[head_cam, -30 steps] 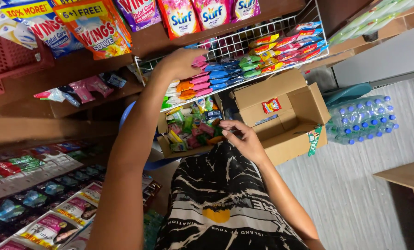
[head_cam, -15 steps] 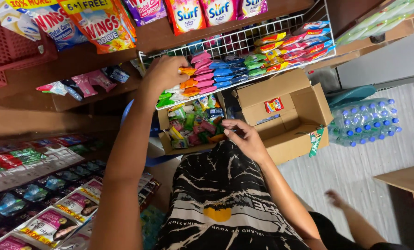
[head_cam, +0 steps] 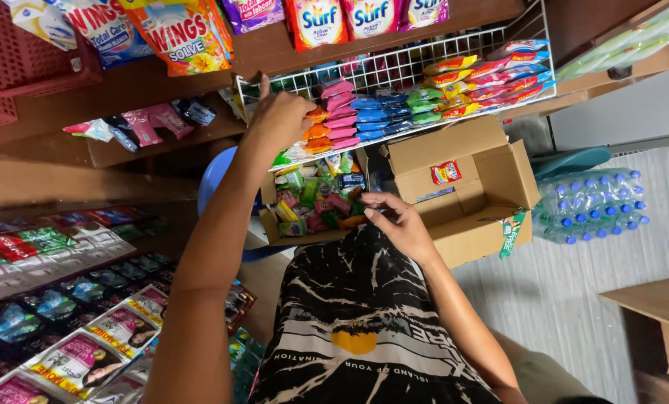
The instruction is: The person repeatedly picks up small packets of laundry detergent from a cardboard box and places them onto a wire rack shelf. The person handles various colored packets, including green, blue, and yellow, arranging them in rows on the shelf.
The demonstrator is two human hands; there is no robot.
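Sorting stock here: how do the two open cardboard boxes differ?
The left box is packed with small colourful sachets; the right box holds only one small red packet. The right hand rests at the left box's edge, not the right box's. Both are brown with flaps open.

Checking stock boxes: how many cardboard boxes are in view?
2: a sachet-filled cardboard box by the right hand, and an open cardboard box right of it. Others may be hidden.

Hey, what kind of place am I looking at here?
Most likely a small grocery or sundry shop. A white wire rack holds rows of colourful sachets, detergent packs hang along the wooden shelf above, and a shrink-wrapped pack of water bottles sits on the floor beside an open cardboard box of stock.
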